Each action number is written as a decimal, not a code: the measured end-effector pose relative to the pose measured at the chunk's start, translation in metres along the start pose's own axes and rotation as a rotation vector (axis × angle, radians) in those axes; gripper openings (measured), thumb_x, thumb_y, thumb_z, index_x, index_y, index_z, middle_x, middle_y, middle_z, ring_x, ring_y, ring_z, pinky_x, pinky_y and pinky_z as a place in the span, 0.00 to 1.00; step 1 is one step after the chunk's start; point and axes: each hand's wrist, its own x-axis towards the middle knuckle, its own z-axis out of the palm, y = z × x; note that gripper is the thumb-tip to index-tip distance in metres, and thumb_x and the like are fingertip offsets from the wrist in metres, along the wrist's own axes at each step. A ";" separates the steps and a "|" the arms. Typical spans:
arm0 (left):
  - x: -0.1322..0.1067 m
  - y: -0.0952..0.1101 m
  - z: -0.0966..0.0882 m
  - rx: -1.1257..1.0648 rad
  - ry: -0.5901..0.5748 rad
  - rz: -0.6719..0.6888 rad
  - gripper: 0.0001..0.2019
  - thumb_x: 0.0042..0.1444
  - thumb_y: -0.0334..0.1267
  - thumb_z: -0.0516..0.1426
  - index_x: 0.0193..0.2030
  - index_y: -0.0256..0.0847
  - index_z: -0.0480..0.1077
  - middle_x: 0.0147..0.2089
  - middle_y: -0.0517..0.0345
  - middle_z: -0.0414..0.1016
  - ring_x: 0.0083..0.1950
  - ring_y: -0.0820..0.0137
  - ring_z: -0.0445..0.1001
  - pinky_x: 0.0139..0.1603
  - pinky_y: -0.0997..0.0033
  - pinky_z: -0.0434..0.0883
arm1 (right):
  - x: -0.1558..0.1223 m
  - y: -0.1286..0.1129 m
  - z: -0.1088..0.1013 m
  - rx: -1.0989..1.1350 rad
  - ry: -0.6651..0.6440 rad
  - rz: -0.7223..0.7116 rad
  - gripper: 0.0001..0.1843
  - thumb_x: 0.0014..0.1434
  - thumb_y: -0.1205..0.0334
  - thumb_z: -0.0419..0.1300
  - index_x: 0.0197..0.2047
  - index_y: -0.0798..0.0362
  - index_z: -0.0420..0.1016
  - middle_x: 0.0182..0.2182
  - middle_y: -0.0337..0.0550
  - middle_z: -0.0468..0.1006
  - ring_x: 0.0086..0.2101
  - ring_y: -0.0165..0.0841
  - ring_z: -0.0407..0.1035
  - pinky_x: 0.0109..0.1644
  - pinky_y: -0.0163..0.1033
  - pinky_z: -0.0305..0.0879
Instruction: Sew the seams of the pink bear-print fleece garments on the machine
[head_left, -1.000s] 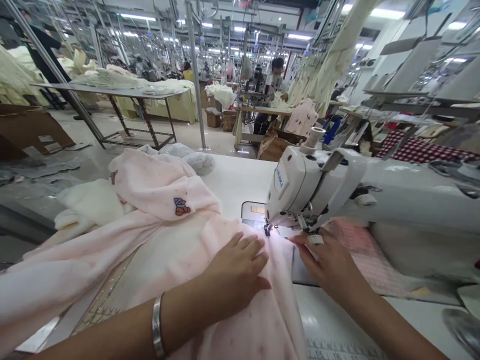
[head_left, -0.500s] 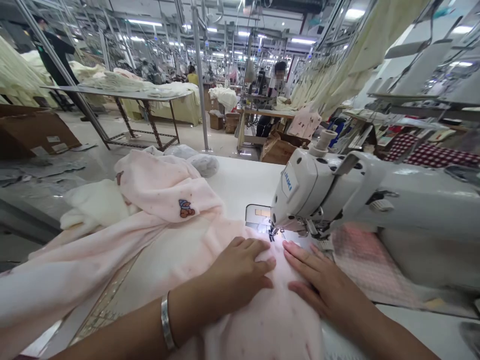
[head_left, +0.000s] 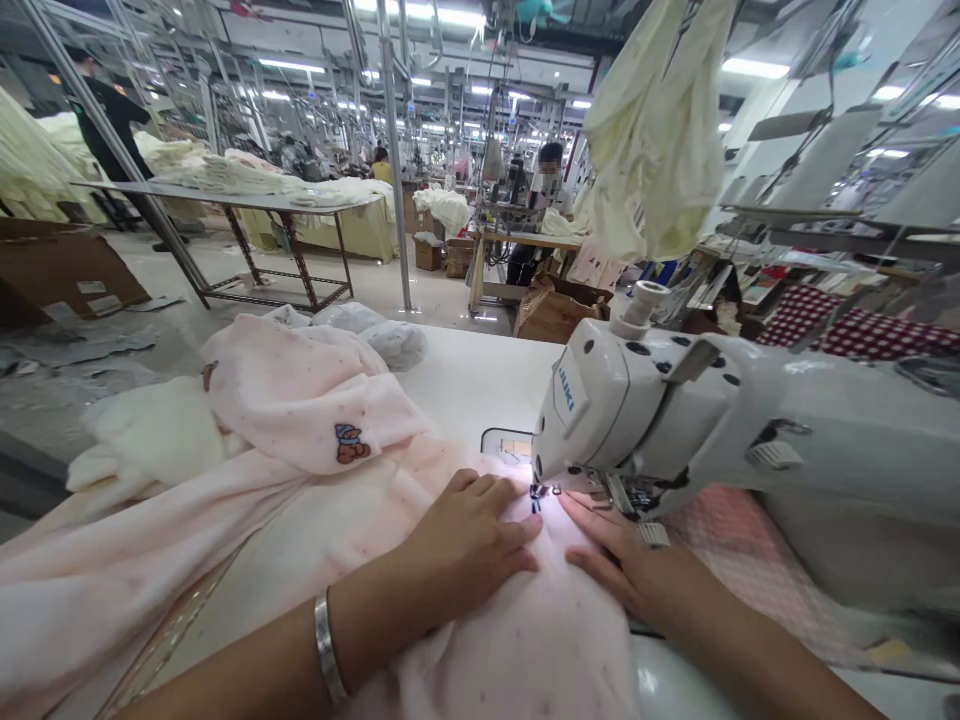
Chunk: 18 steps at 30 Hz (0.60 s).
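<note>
Our flat, open left hand (head_left: 465, 545) presses the pale pink speckled fleece garment (head_left: 555, 640) while our open right hand (head_left: 630, 565), gripping nothing, has slid in beneath the head of the white Juki sewing machine (head_left: 607, 410).

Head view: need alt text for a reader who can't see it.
The left hand and right hand press a pale pink garment flat on a white table, beside the needle of a Juki sewing machine. A metal bangle circles the left wrist. Behind, rows of workstations fill a garment factory, with a co-worker seated at a machine.
</note>
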 end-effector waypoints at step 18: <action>-0.001 -0.014 0.009 -0.128 0.105 -0.141 0.37 0.58 0.61 0.45 0.62 0.30 0.54 0.65 0.40 0.54 0.67 0.57 0.50 0.66 0.55 0.47 | -0.012 0.041 0.046 0.122 0.228 -0.057 0.18 0.59 0.48 0.55 0.51 0.41 0.70 0.50 0.41 0.74 0.47 0.41 0.70 0.48 0.48 0.69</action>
